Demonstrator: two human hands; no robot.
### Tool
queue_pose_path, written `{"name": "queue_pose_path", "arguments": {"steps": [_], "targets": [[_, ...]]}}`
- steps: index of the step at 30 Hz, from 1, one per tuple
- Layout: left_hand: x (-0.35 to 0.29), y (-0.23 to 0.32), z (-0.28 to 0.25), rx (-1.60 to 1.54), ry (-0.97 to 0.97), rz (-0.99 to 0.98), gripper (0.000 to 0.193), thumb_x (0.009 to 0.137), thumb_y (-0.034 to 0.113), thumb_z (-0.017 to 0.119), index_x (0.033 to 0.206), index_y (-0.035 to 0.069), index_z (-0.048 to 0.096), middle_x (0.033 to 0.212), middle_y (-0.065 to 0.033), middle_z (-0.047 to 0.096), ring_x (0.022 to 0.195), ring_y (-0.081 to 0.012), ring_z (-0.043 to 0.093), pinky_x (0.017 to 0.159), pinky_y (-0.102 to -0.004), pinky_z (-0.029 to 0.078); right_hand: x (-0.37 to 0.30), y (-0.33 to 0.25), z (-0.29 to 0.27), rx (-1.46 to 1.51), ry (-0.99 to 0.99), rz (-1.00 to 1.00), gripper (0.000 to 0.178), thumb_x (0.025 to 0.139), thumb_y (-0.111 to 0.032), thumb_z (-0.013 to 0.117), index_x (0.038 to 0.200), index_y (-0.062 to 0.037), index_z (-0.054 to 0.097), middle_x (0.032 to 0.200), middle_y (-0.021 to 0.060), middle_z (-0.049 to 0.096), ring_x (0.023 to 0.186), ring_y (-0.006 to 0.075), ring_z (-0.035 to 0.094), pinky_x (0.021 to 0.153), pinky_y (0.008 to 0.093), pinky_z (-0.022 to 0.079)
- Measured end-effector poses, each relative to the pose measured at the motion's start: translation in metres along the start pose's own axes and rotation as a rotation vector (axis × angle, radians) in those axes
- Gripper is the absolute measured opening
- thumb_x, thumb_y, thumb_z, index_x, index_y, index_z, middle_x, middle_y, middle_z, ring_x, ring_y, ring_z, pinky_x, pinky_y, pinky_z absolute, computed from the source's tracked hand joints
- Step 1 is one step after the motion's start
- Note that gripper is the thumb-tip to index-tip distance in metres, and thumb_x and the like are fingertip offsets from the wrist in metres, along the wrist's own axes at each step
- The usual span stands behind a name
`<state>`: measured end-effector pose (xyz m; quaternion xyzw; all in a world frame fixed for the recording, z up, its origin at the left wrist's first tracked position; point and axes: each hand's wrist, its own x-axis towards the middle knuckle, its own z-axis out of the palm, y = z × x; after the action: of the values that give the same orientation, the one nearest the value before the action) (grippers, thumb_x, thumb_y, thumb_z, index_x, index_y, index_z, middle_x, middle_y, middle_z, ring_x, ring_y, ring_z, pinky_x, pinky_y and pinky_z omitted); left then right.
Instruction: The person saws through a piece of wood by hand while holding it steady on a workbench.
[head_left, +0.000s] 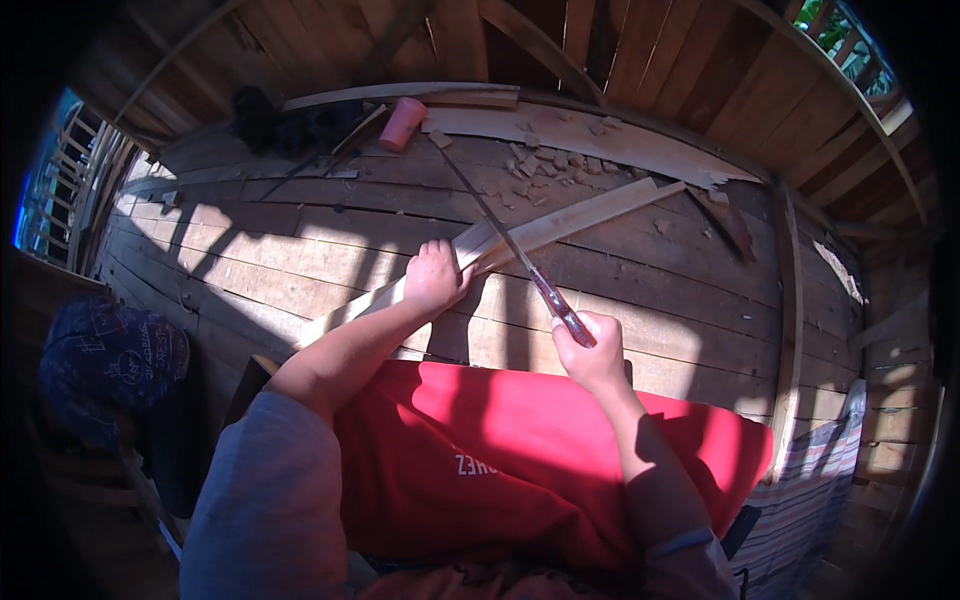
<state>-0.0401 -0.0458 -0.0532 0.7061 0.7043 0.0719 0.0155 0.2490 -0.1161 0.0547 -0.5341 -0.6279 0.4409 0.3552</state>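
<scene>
In the head view, we see the left hand [436, 277] pressed down on a long pale wooden strip [560, 222], its fingers curled together over the strip's near edge. The strip lies flat on the plank floor [300, 260], its long axis running from lower left, just past the left hand, up toward the upper right, where it ends near a dark wood scrap [728, 222].

The right hand [590, 352] is clamped around the handle of a long thin blade [500, 230], fingers closed tight. The blade crosses the strip just to the right of the left hand and points up and to the left, its tip reaching toward a pink cup [403, 123] lying beyond the strip.

We judge the strip light, stiff and fairly thin, likely to flex or split along the grain; holding it close beside the blade's crossing looks steadiest. Wood chips [545, 165] lie scattered beyond the strip. A red cloth [500, 450] covers the lap, on the near side of it.
</scene>
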Motion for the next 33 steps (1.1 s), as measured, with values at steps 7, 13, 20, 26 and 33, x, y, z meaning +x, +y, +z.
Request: {"name": "queue_pose_path", "arguments": {"steps": [7,13,20,26,33], "targets": [[-0.002,0.003,-0.009,-0.003,-0.039,0.029,0.080,0.085,0.065,0.072,0.116,-0.005,0.054,0.112,-0.0193,0.061,0.110,-0.0350,0.061,0.088,-0.0463,0.054,-0.006,0.010,0.007,-0.015,0.015,0.014,0.031,0.089,-0.015,0.068,0.064,-0.0022,0.055,0.052,0.0045,0.048,0.048,0.0139,0.047,0.050,0.0356,0.038],[-0.005,-0.001,-0.005,0.025,-0.010,0.017,0.079,0.083,0.064,0.074,0.116,-0.005,0.054,0.110,-0.0191,0.061,0.110,-0.0351,0.061,0.087,-0.0457,0.055,0.006,0.013,0.016,0.054,-0.007,0.037,0.030,0.088,-0.014,0.068,0.064,-0.0010,0.054,0.052,0.0050,0.048,0.049,0.0127,0.046,0.050,0.0354,0.038],[-0.001,0.003,-0.001,0.019,-0.025,0.024,0.075,0.083,0.062,0.075,0.114,-0.004,0.054,0.110,-0.0187,0.061,0.109,-0.0344,0.061,0.086,-0.0450,0.055,0.027,0.019,0.029,0.057,-0.010,-0.004,0.032,0.089,-0.013,0.066,0.063,-0.0015,0.051,0.053,0.0043,0.048,0.051,0.0112,0.045,0.050,0.0359,0.037],[-0.003,-0.008,0.002,0.065,0.005,0.036,0.075,0.084,0.062,0.074,0.114,-0.003,0.054,0.112,-0.0182,0.061,0.109,-0.0343,0.061,0.086,-0.0464,0.054,0.001,0.012,-0.007,0.012,-0.062,0.033,0.028,0.087,-0.014,0.065,0.065,-0.0003,0.055,0.054,0.0044,0.049,0.051,0.0112,0.047,0.051,0.0347,0.039],[0.002,0.002,0.000,0.070,-0.006,0.033,0.075,0.083,0.066,0.072,0.111,-0.003,0.055,0.108,-0.0183,0.062,0.105,-0.0350,0.062,0.083,-0.0471,0.054,0.031,0.025,0.029,0.039,0.003,-0.038,0.030,0.085,-0.013,0.065,0.062,-0.0005,0.051,0.052,0.0077,0.049,0.048,0.0144,0.048,0.050,0.0364,0.039]]}}
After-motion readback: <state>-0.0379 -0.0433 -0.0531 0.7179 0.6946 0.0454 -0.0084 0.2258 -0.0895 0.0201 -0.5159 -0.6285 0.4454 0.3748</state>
